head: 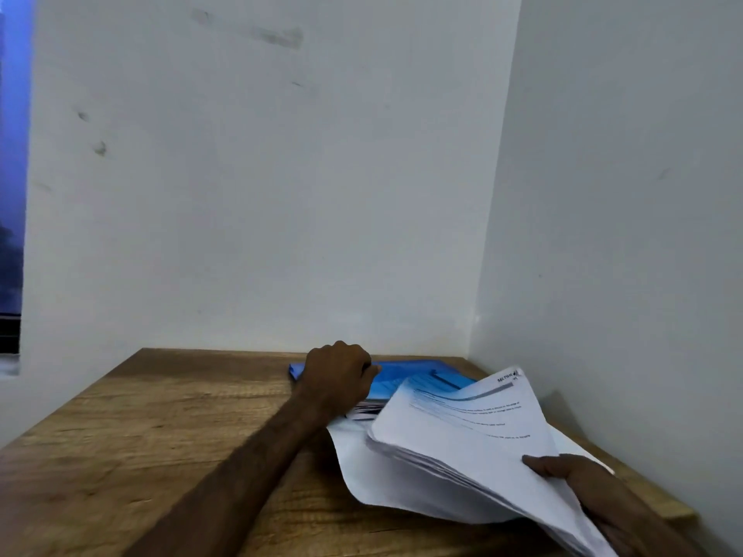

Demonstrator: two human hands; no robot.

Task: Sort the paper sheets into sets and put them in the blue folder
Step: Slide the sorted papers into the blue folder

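Wooden counter in white-walled corner. Blue folder flat at back, near rt wall. L hand on folder's left end, fingers curled; can't tell if gripping cover. R hand clamped on thick stack of paper sheets, thumb on top, tilted up off counter, just in front of folder. Hands well apart.

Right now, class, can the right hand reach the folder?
Probably not: the right hand grips the paper stack, which fans across the near side of the folder; the left hand holds it.
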